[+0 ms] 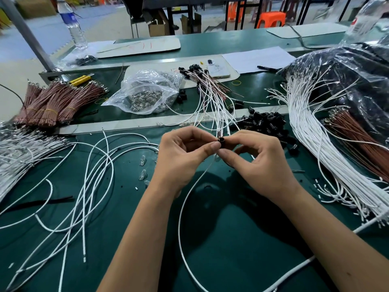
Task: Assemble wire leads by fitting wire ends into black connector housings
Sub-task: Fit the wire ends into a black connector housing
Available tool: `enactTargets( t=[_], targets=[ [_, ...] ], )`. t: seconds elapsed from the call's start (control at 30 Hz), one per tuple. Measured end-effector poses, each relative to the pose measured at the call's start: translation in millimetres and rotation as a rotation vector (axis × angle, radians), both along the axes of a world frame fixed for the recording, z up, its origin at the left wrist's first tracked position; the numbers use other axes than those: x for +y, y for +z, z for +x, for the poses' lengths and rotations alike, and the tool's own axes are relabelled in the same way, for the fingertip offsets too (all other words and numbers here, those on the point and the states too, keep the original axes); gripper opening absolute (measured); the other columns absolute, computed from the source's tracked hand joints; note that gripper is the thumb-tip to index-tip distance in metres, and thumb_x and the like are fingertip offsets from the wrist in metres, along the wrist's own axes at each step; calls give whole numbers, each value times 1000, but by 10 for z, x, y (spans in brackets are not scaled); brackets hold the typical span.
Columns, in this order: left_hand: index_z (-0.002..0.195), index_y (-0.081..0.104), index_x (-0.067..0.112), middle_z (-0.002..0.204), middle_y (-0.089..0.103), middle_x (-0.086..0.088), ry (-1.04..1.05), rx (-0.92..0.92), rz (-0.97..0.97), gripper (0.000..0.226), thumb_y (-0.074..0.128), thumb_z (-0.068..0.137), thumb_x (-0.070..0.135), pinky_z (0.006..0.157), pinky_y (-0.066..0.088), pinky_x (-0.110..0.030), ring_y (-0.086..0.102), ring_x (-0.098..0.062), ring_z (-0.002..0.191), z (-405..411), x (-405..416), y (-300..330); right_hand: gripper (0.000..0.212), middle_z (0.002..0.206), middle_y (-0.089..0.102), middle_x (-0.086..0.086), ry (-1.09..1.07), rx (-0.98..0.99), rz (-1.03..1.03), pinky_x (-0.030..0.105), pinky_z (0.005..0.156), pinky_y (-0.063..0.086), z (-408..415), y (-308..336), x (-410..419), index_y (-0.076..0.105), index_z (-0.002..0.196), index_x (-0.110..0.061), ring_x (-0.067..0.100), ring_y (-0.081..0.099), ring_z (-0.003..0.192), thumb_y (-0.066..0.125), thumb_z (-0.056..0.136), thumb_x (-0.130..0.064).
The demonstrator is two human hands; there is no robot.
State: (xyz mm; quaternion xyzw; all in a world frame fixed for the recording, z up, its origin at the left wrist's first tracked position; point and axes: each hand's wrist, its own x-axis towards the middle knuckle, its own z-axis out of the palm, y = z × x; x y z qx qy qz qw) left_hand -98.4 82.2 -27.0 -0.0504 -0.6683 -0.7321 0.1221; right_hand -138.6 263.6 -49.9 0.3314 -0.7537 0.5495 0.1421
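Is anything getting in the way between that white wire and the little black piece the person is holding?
Nothing visible does. Both hands meet at the black connector housing: the right hand pinches it, and the left hand touches its open end. The white wire runs up to that spot; fingers hide its tip, so whether it is seated cannot be told.

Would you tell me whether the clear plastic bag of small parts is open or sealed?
Cannot tell: the clear bag lies crumpled, its mouth hidden among folds.

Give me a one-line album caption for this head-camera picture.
Both hands, left and right, pinch a black connector housing above the green table.
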Motion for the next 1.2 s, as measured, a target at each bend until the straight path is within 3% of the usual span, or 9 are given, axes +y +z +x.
enactTargets(
  t=[0.17,0.37,0.5,0.6,0.9,1.2],
  targets=[
    [85,76,10,85,78,-10,14,-55,-86,23,75,81,-13,78,57,-25,75,-18,83,0,-4,-35,11,89,75,-6,-58,-46,-50,35,75,56,-30,-23,-8,82,98,-14,20,72,85,84,88,-18],
    [86,75,9,84,78,-5,40,-40,-292,16,87,76,3,78,60,-35,76,-23,82,11,34,-49,15,92,74,-3,-46,-6,-68,31,73,55,-17,-15,-21,82,103,-14,19,72,86,82,88,-15],
    [78,73,7,76,75,-6,78,19,-286,15,87,76,1,71,59,-29,70,-14,70,-4,47,-56,19,93,75,0,-57,27,-66,39,71,57,8,-25,-44,82,104,-11,21,72,86,84,86,-19],
    [76,74,9,74,74,-4,86,41,-297,18,85,76,-4,69,56,-27,68,-12,69,-13,22,-69,20,94,74,-1,-44,56,-58,36,70,57,13,-14,-38,82,104,-13,21,72,87,85,86,-21],
    [77,74,15,82,77,-13,83,62,-319,24,84,75,-8,78,61,-36,75,-25,78,-9,11,-76,21,92,74,-3,-56,116,-3,34,70,58,25,16,-25,82,99,-13,17,72,86,91,80,-15],
    [84,76,6,84,77,-15,72,79,-296,15,81,78,-7,80,63,-42,76,-33,82,-8,24,-83,19,89,72,-4,-99,174,-17,21,73,53,64,59,-35,81,95,-12,13,69,82,91,80,-13]
  ],
)
